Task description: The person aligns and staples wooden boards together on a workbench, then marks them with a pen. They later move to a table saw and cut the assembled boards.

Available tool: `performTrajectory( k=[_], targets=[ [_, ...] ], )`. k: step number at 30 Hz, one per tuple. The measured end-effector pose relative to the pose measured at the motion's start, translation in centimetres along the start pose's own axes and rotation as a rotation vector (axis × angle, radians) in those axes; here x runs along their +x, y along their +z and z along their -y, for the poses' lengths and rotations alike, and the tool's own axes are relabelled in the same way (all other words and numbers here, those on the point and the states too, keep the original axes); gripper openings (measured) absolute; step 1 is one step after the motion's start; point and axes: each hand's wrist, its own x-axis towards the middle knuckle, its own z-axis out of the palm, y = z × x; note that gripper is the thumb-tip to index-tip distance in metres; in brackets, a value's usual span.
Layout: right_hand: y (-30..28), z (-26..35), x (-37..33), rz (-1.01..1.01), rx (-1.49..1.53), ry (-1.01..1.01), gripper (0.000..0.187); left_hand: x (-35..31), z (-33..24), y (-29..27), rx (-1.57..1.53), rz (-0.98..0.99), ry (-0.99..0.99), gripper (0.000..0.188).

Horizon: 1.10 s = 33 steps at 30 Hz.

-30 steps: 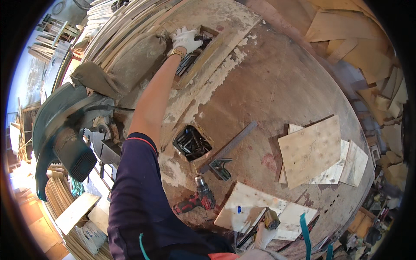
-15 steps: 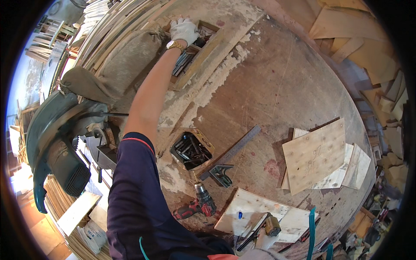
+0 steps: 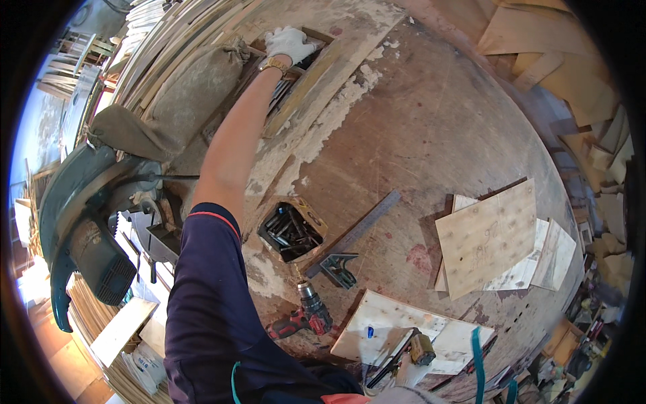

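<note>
My left hand, in a white glove with a wristwatch above it, is stretched far out over a narrow wooden tray at the back of the bench. Its fingertips point down into the tray and are hidden. Metal strips lie in the tray beside my wrist. At the bottom edge, my right hand is mostly cut off. It appears closed on a yellow-and-black tool, which is over a pale plywood board. A small blue piece rests on that board.
A cut-open container of dark bits stands mid-bench. Nearby lie a combination square and a red-and-black drill. Plywood pieces are stacked at right. A green saw with a cloth dust bag occupies the left side.
My left hand has shifted slightly right over the tray, and its fingers now point down more. My view has moved a little; the right hand and tool look much the same.
</note>
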Motion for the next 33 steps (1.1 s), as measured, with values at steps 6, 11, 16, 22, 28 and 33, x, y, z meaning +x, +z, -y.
performTrajectory(
  k=[6, 11, 16, 22, 28, 33],
  targets=[
    [-0.4, 0.2, -0.2, 0.03, -0.05, 0.033, 0.051, 0.7, 0.4, -0.3, -0.091, 0.111, -0.095, 0.027],
    [-0.3, -1.2, 0.3, 0.078, -0.056, -0.001, 0.049, -4.1, 0.1, -3.8, -0.235, -0.704, 0.11, 0.023],
    [0.5, 0.2, 0.2, 0.018, -0.291, -0.088, 0.048, -10.1, -2.1, -10.2, -0.478, -0.988, 0.14, 0.018],
    [1.1, 1.9, -1.2, 0.035, -0.341, -0.49, 0.045, -22.0, -8.1, -13.6, -1.1, -0.65, 0.204, 0.015],
    [-4.0, 1.0, -5.2, 0.14, 0.23, -0.292, 0.04, -44.4, -17.4, -13.8, -1.409, 0.122, -0.036, 0.021],
    [-10.7, -2.1, -8.6, 0.375, 0.808, -0.334, 0.046, -59.7, -23.9, -16.6, -1.538, 0.751, 0.19, 0.021]
  ],
)
